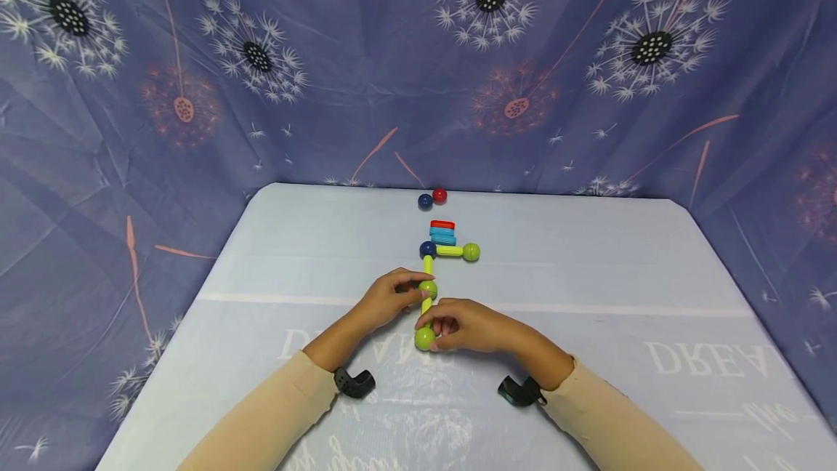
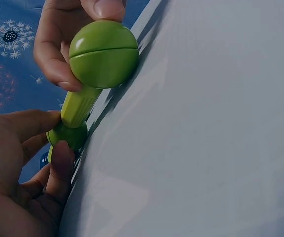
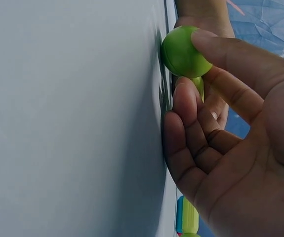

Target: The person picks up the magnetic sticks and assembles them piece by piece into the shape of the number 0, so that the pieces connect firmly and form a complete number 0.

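A chain of balls and yellow-green rods lies on the table, running from a dark blue ball (image 1: 428,249) toward the near side. My left hand (image 1: 390,301) pinches the middle green ball (image 2: 68,137) between thumb and fingers. Thumb and fingers of my right hand (image 1: 472,325) grip the nearest green ball (image 3: 183,52), at the end of a yellow-green rod (image 2: 78,107) that joins the two green balls. From the dark blue ball, another yellow-green rod (image 1: 450,251) reaches right to a third green ball (image 1: 471,252).
Just behind the chain lie a red rod (image 1: 442,224) and light blue rods (image 1: 443,240) side by side. Farther back, a loose dark blue ball (image 1: 426,202) sits beside a red ball (image 1: 439,196). A patterned cloth (image 1: 366,93) hangs behind the white table (image 1: 588,260).
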The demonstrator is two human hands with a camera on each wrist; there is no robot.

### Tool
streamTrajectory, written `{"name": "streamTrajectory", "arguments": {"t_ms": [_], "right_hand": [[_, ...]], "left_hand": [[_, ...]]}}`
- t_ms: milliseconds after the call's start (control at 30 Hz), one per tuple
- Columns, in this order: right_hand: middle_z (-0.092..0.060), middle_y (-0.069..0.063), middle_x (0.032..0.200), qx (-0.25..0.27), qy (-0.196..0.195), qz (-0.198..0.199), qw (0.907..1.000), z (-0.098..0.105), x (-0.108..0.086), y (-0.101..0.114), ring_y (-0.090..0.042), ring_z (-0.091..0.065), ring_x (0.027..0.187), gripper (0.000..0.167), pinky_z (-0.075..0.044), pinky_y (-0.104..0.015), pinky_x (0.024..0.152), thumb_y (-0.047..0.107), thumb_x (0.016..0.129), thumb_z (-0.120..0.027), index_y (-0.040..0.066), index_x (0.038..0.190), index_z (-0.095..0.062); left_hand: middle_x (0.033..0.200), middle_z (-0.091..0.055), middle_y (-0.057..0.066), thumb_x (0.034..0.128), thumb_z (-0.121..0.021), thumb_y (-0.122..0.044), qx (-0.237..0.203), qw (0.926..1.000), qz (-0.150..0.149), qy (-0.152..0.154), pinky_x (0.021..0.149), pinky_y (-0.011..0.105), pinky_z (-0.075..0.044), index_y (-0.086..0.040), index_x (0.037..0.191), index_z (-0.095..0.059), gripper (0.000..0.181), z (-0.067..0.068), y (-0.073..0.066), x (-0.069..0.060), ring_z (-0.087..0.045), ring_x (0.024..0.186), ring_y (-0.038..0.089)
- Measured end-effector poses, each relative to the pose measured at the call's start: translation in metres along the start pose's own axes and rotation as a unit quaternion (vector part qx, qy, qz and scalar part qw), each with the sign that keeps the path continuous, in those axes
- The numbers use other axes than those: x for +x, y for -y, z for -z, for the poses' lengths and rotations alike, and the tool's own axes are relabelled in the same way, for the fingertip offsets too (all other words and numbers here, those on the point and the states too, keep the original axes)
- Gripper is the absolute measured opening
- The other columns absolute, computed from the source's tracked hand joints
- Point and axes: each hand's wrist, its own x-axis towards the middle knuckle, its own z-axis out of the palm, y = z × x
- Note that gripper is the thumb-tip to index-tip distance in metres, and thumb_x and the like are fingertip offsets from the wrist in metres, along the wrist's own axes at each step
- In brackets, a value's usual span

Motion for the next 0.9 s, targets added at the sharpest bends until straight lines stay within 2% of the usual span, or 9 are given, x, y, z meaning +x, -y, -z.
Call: {"name": "streamTrajectory", "arguments": {"t_ms": [200, 467, 700, 900], "right_hand": [[-0.065, 0.004, 0.100, 0.019, -0.017, -0.007, 0.9997, 0.008, -0.001, -0.002, -0.008, -0.060, 0.088, 0.038, -0.052, -0.022, 0.079, 0.026, 0.090, -0.078, 0.026, 0.127, -0.070], [-0.067, 0.000, 0.097, 0.030, -0.112, 0.017, 0.9930, 0.030, -0.009, 0.001, -0.014, -0.060, 0.084, 0.038, -0.052, -0.025, 0.076, 0.024, 0.092, -0.075, 0.019, 0.129, -0.068], [-0.066, -0.002, 0.097, 0.035, -0.195, -0.005, 0.9801, 0.051, -0.014, -0.001, -0.020, -0.062, 0.087, 0.036, -0.054, -0.027, 0.078, 0.022, 0.093, -0.075, 0.017, 0.128, -0.069], [-0.066, -0.003, 0.102, 0.056, -0.250, -0.040, 0.9658, 0.067, -0.010, -0.007, -0.021, -0.062, 0.094, 0.032, -0.054, -0.028, 0.083, 0.026, 0.095, -0.073, 0.020, 0.126, -0.069]], "left_hand": [[0.113, -0.064, 0.002, 0.0946, -0.071, -0.023, 0.000, 1.0000, 0.005, -0.002, 0.070, 0.026, -0.056, -0.027, 0.124, -0.073, 0.030, 0.000, -0.001, 0.000, -0.058, 0.087, 0.015], [0.113, -0.064, 0.003, 0.0940, -0.072, -0.026, -0.003, 0.9999, 0.014, -0.007, 0.068, 0.028, -0.057, -0.023, 0.124, -0.073, 0.030, 0.000, -0.002, -0.001, -0.058, 0.090, 0.015], [0.112, -0.064, 0.005, 0.0926, -0.074, -0.024, -0.017, 0.9997, 0.018, -0.006, 0.068, 0.028, -0.056, -0.021, 0.124, -0.073, 0.031, -0.001, -0.004, -0.001, -0.058, 0.086, 0.015], [0.110, -0.063, 0.006, 0.0926, -0.074, -0.023, -0.022, 0.9995, 0.022, -0.006, 0.069, 0.029, -0.055, -0.020, 0.124, -0.073, 0.032, -0.001, -0.003, -0.001, -0.057, 0.085, 0.015]]}}
